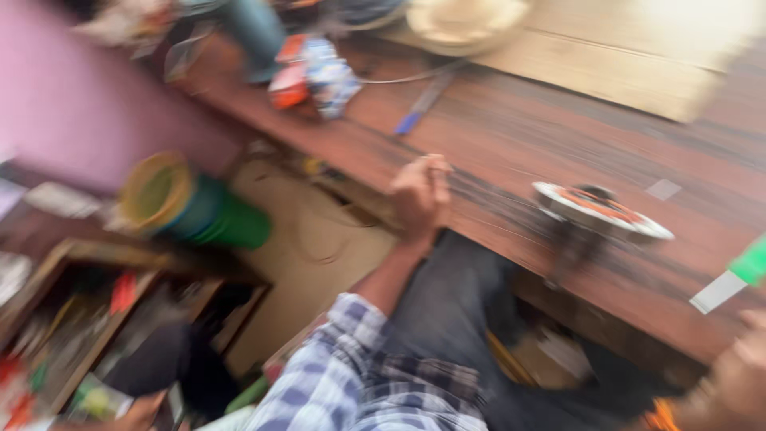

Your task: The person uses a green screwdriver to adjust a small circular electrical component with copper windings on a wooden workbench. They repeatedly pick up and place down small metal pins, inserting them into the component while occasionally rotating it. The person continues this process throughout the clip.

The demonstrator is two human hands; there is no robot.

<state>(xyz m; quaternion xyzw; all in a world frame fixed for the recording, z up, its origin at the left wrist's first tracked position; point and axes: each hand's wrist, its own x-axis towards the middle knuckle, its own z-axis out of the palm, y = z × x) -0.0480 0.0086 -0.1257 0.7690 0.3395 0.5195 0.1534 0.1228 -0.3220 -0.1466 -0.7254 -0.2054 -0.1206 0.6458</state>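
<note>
Wooden workbench (pixel 511 136) runs diagonally across a blurred head view, beside a pink wall (pixel 72 104). Left hand (pixel 420 195), in a plaid sleeve, rests at the bench edge with fingers curled; whether it grips anything cannot be told. Just to its right stands a round motor winding (pixel 600 209) on the bench. Right hand (pixel 738 367) sits at the lower corner, its state unclear. Green bucket (pixel 191 207) lies below, near an open drawer (pixel 88 319).

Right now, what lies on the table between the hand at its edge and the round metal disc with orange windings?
Only bare brown wooden tabletop; the head view, though blurred, shows nothing between the left hand and the disc.
</note>
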